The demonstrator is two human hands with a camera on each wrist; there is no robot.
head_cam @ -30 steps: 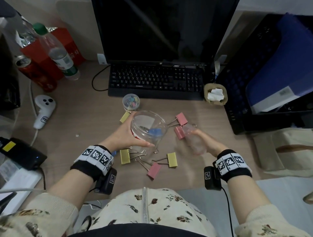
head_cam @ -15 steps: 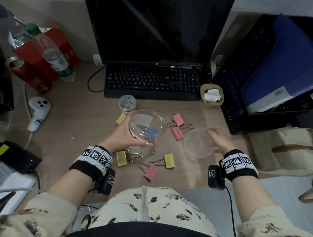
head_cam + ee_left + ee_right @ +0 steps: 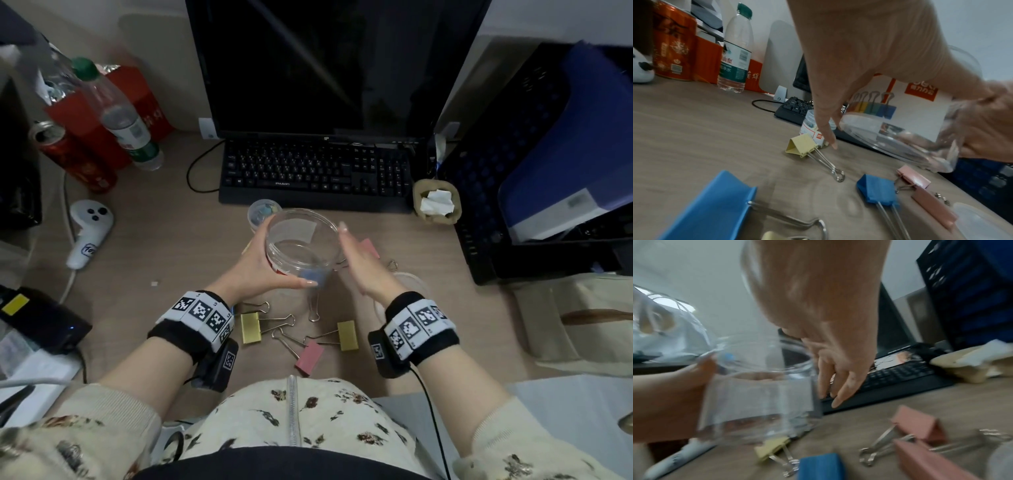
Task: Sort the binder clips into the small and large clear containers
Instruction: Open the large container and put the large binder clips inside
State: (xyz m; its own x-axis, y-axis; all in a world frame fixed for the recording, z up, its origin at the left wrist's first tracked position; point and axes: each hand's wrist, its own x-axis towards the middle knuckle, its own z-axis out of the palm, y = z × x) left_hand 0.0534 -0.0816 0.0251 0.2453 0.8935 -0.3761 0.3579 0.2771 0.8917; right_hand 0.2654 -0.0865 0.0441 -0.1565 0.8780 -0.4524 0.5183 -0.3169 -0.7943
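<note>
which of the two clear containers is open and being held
The large clear container, lidless and gripped by the left hand; the small clear container stands behind it untouched.

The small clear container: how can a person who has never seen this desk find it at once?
Find the black keyboard. Just in front of its left part stands the small clear container, holding tiny coloured clips. It is far narrower than the large clear jar beside it, which the left hand holds.

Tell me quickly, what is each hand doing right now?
Left hand: grips the large clear container.
Right hand: open, fingers straight, beside the container, holding nothing.
</note>
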